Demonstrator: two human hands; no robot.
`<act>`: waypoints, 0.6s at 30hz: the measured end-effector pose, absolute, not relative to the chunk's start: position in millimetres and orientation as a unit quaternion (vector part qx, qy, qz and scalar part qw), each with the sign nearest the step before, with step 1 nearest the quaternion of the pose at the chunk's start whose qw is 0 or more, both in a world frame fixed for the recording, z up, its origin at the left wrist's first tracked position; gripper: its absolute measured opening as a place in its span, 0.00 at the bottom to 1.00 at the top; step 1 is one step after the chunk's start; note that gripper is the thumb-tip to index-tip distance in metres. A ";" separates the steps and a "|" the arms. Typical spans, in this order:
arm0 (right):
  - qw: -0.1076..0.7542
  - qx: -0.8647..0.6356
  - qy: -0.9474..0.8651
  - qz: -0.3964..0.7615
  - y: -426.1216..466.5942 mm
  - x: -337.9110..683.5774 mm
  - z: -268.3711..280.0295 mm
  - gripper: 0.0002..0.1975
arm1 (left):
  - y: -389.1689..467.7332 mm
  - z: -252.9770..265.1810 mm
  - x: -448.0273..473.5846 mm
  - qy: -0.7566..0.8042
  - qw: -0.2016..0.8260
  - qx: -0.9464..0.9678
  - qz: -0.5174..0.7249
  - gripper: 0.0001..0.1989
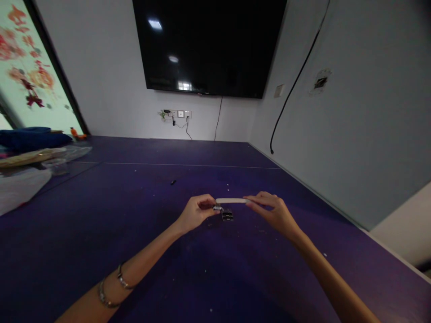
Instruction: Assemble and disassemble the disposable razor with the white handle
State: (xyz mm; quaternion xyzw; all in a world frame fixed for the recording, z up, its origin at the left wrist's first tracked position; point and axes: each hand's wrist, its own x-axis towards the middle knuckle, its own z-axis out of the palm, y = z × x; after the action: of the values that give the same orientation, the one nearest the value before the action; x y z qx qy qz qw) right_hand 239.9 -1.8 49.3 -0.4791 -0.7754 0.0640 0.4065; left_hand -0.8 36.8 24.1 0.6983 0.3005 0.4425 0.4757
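A thin, pale white bar (231, 201) is held level above the purple surface, seen nearly edge-on. My right hand (274, 211) pinches its right end between thumb and fingers. At the bar's left end, my left hand (199, 211) is closed in a pinch, with a small silver metal piece (217, 207) between thumb and fingers. Just below the bar is a small dark part with black slots (227, 215), close to the left fingertips. Whether it is joined to the metal piece, I cannot tell.
A small black object (173, 182) lies on the purple surface (151, 251), among scattered white specks. Plastic bags (23, 188) and dark blue cloth (33, 138) are piled at the left. A television (212, 45) and a hanging black cable (292, 85) are on the walls.
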 end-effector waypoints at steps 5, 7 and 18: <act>0.409 -0.453 -0.786 0.100 -1.3 237.7 46.2 0.14 | 38.3 25.6 -3.3 0.303 0.465 0.698 0.451 0.06; 0.426 -0.461 -0.772 0.096 0.0 238.3 44.8 0.14 | 38.7 26.2 -4.2 0.299 0.469 0.699 0.449 0.07; 0.440 -0.438 -0.773 0.131 4.7 237.6 36.8 0.14 | 36.9 28.2 -2.6 0.310 0.467 0.693 0.453 0.08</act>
State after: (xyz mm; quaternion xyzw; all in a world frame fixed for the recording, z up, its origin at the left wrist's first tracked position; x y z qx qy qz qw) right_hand 237.6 4.7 36.8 -0.4384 -0.7729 0.1315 0.4395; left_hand -2.6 36.9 28.2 0.6932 0.3103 0.4525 0.4674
